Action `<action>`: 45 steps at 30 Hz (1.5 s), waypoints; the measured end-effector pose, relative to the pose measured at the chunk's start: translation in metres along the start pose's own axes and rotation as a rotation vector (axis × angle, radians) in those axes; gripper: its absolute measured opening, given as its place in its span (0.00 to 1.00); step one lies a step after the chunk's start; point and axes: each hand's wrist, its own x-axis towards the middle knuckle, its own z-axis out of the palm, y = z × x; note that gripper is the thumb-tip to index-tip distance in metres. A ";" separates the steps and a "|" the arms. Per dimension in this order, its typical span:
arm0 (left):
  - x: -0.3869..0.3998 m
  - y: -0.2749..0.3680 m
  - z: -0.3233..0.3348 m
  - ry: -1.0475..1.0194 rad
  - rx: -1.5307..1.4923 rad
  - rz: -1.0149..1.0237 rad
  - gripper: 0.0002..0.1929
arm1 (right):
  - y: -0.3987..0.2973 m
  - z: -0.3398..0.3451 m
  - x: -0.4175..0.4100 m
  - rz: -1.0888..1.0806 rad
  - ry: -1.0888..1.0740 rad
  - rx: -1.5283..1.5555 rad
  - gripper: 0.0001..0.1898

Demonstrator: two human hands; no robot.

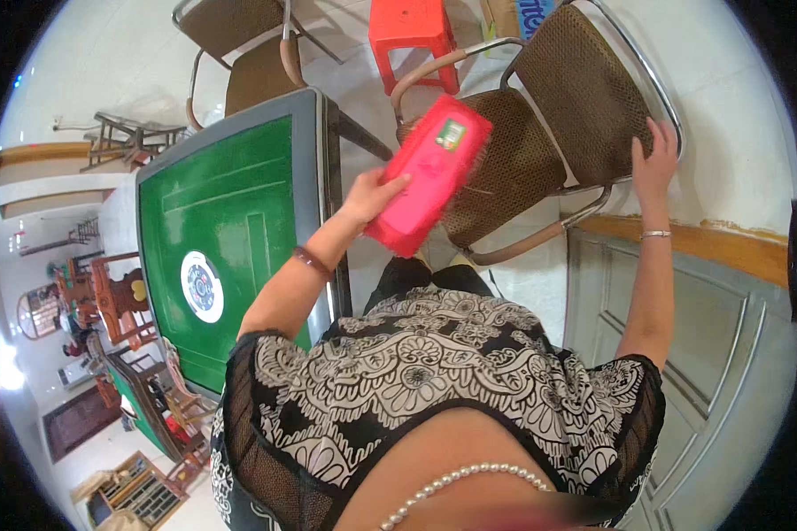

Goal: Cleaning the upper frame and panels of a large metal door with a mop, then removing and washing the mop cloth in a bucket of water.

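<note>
My left hand (372, 196) grips the near-left edge of a pink brush head (432, 169) with a fuzzy fringe of red bristles. Its flat pink face is turned up and carries a small green and white printed sticker. The brush is held over the floor and partly covers the seat of a brown woven armchair (511, 166). On the right, my right hand (654, 159) is at the lower corner of that chair's backrest (578, 93), fingers spread across its metal frame. Whether they press on it is hard to tell.
A mahjong table (236, 179) with a green top and grey rim stands on my left. Beyond are another brown chair (262, 73), a red plastic stool (412, 40) and a cardboard box (501, 20). A grey panelled door (677, 312) is close on my right.
</note>
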 end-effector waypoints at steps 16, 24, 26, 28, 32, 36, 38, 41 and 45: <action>0.134 0.007 0.159 -0.765 0.964 0.296 0.30 | -0.107 0.012 0.100 -0.120 -0.203 0.299 0.17; 0.234 0.099 0.106 -1.449 0.329 0.283 0.28 | -0.165 0.149 0.139 0.070 -0.596 0.665 0.19; 0.314 0.120 0.040 -1.306 -0.093 -0.064 0.21 | -0.168 0.229 0.153 0.099 -0.675 0.653 0.23; 0.403 0.100 -0.037 -0.481 0.362 0.695 0.22 | -0.184 0.333 0.150 0.397 -0.815 0.825 0.31; 0.506 0.112 -0.130 0.192 0.784 0.345 0.29 | -0.187 0.483 0.161 0.794 -0.928 0.727 0.41; 0.561 0.088 -0.114 0.312 0.895 0.480 0.31 | -0.167 0.550 0.168 0.878 -0.861 0.833 0.42; 0.569 0.064 -0.119 0.403 1.077 0.509 0.33 | -0.209 0.559 0.157 0.857 -0.734 0.727 0.41; 0.575 0.053 -0.112 0.383 1.101 0.580 0.33 | -0.237 0.564 0.148 0.816 -0.565 0.759 0.38; 0.603 0.055 -0.104 0.391 1.009 0.710 0.33 | -0.300 0.586 0.162 0.742 -0.532 1.048 0.35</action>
